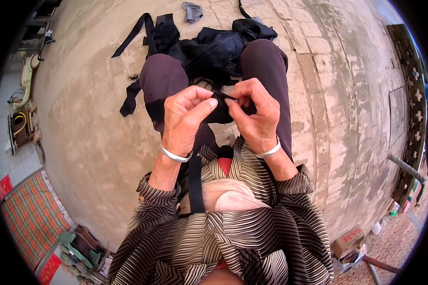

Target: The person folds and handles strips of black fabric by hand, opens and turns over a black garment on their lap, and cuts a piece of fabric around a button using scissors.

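My left hand (pixel 184 115) pinches one edge of a small piece of black cloth (pixel 221 113) between thumb and fingers. On the other side, my right hand (pixel 257 114) pinches the same cloth, its thumb and index finger close together. The cloth hangs between the two hands, above my lap and between my knees. A silver bangle circles each wrist. Just beyond my hands, a heap of black fabric (pixel 209 50) lies on the ground around my knees, with loose black strips at its left. Any needle or thread is too small to make out.
A grey cloth scrap (pixel 192 12) lies on the paved ground beyond the heap. At the left are a checkered cloth (pixel 35 216) and a brown bag (pixel 21 128). A cardboard box (pixel 348 241) and a metal pipe (pixel 406 167) are at the right.
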A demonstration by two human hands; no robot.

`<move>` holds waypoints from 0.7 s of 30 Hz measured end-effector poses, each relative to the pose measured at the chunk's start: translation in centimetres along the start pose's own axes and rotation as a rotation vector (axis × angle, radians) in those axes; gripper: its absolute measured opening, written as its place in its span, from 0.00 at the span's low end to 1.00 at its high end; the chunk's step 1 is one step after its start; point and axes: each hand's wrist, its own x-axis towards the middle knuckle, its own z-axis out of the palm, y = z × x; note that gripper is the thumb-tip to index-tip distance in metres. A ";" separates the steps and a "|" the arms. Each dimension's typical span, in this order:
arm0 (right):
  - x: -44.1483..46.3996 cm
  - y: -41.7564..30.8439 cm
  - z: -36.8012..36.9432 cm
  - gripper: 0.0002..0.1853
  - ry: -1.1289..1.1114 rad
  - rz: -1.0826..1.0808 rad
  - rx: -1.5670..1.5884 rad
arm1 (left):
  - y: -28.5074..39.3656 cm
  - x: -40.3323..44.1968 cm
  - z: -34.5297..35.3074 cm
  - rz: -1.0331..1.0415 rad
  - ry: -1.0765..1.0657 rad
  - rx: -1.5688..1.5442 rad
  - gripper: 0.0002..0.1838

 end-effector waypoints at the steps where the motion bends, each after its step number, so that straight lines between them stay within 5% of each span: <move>1: 0.1 -0.1 0.0 0.11 0.025 -0.133 -0.079 | 0.1 0.0 0.0 0.000 0.001 -0.001 0.05; 21: -0.4 0.9 0.0 0.14 -0.060 -0.504 -0.337 | 0.5 -0.1 -0.6 -0.046 -0.036 0.053 0.07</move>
